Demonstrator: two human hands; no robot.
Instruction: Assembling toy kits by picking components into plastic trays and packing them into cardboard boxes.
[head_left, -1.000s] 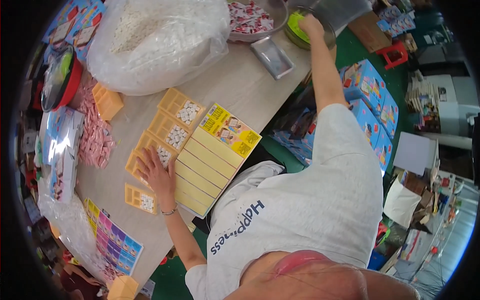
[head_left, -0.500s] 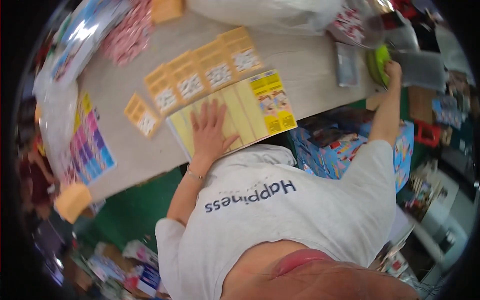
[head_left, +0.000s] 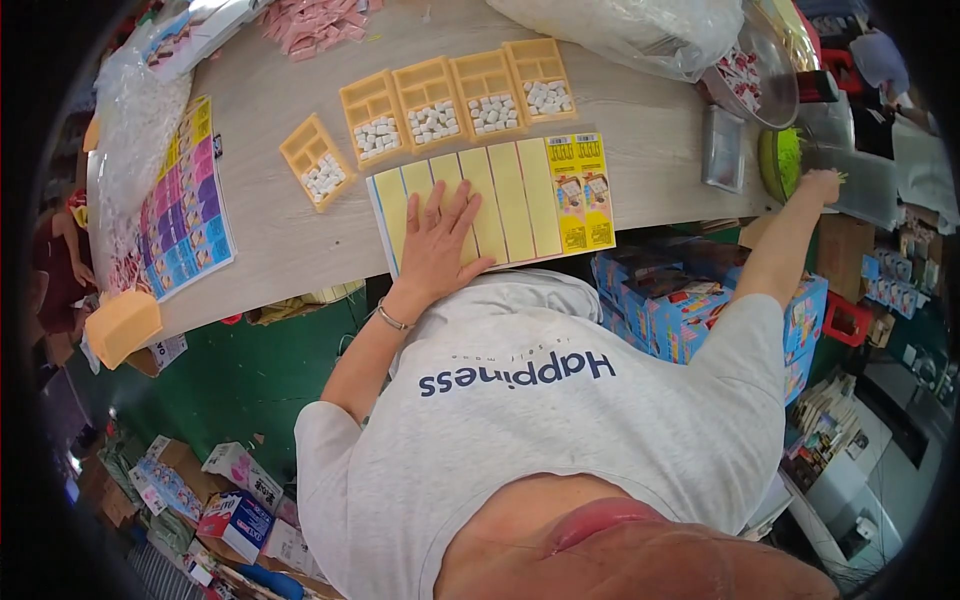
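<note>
My left hand [head_left: 438,245] lies flat, fingers spread, on a row of overlapping pale-yellow cards [head_left: 508,190] at the table's near edge. The rightmost cards show bright yellow printed fronts. My right arm reaches far out to the right. Its hand [head_left: 822,187] is closed just beside a green bowl [head_left: 768,165] that holds small bright green pieces [head_left: 788,150]. Thin green bits poke out from between those fingers. Beyond the cards stand several orange compartment trays [head_left: 433,108], each with small white pieces in one section.
A clear bowl [head_left: 782,92] of red-and-white pieces and a clear plastic box [head_left: 724,150] stand near the green bowl. Plastic bags [head_left: 640,35] and pink pieces [head_left: 312,25] lie at the back. Colourful printed sheets [head_left: 185,205] are on the left; blue printed boxes [head_left: 680,300] stand below the table.
My right hand has drawn out of the green bowl to its near right side, with green bits showing. My left hand stays flat on the cards. The whole view has shifted.
</note>
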